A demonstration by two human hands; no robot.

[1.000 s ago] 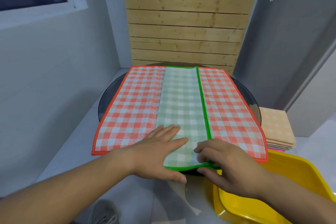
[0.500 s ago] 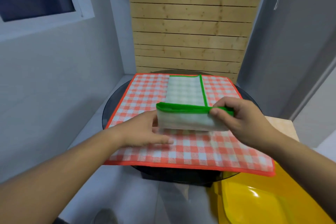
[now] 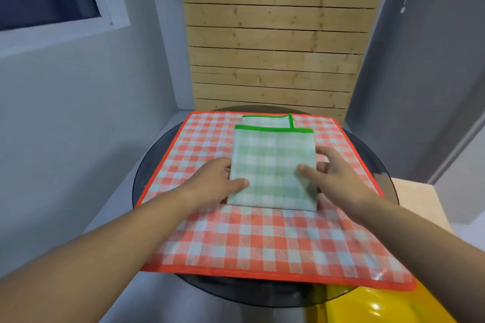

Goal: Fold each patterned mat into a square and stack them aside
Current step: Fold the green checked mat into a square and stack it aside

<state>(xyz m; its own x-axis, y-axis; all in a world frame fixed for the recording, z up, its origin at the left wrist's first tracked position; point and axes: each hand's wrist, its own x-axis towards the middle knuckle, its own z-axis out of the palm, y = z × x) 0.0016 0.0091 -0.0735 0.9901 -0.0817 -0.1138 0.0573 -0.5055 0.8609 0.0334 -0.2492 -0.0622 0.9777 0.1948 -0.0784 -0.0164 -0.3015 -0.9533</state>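
A green-checked mat (image 3: 273,165) with a green border lies folded into a near square on top of a red-checked mat (image 3: 249,241) spread flat over the table. The folded top layer stops just short of the far green edge. My left hand (image 3: 219,179) holds its left side, thumb on top and fingers tucked under. On the opposite side my right hand (image 3: 333,176) grips the mat the same way, thumb on the cloth.
The mats rest on a round dark glass table (image 3: 147,170). A yellow tub (image 3: 367,307) sits at the lower right. A pale orange stack (image 3: 417,204) lies right of the table. A wooden slat wall stands behind.
The near half of the green mat, held up by my right hand, has been folded away from me and laid flat. Both hands now grip its left and right sides.
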